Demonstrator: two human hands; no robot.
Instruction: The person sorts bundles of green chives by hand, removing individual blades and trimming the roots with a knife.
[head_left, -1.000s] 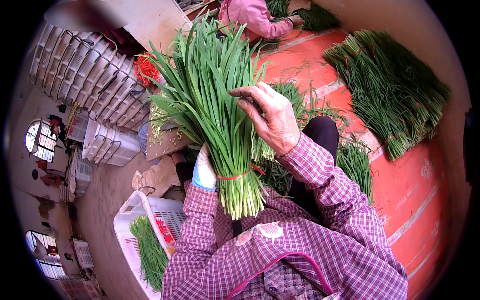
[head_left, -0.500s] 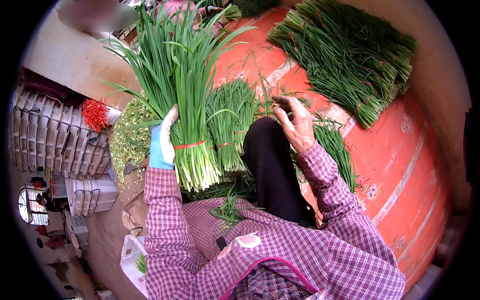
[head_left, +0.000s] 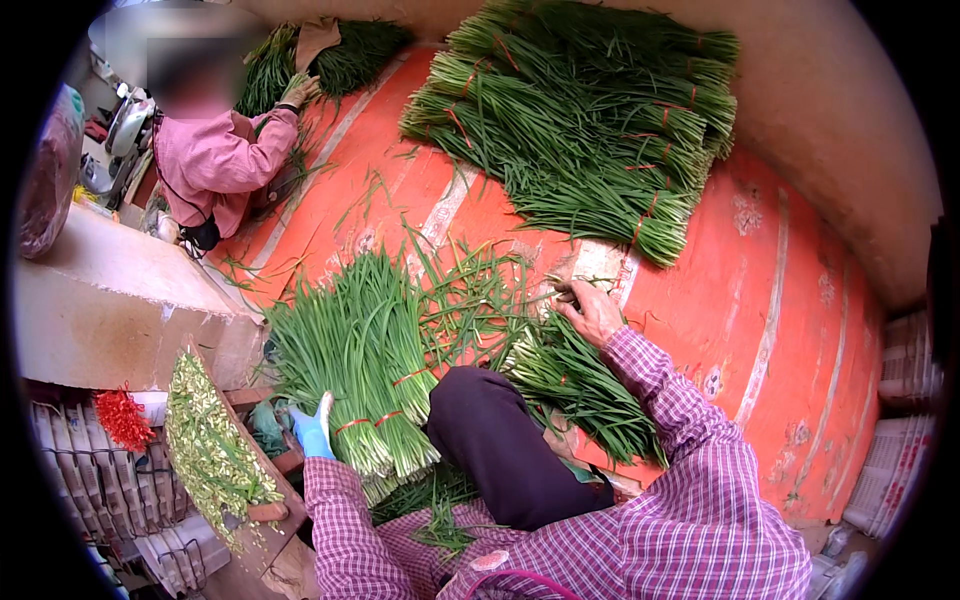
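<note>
My left hand [head_left: 313, 430], in a blue and white glove, is beside the cut ends of tied bundles of garlic chives [head_left: 350, 340]. Its thumb and fingers are apart, with no bundle lifted in them. Red bands circle these bundles, which lie side by side left of my dark-trousered knee [head_left: 490, 440]. My right hand [head_left: 592, 312] is over the near end of a pale strip on the red surface, fingers curled inward. Whatever its fingertips hold, if anything, is too small to make out. Just below it lies a looser pile of chives [head_left: 585, 390].
A large stack of banded chive bundles [head_left: 600, 130] covers the far part of the red sheet [head_left: 770, 330]. Loose leaves [head_left: 475, 300] lie in the middle. At left are a board of pale trimmings [head_left: 210, 430] and red ties [head_left: 125, 420]. A co-worker in pink [head_left: 215, 165] handles chives at far left.
The bundle that my left hand held upright now lies among the other bundles, and that hand has loosened and lowered. My right hand has moved down toward the sheet. The view has turned rightward.
</note>
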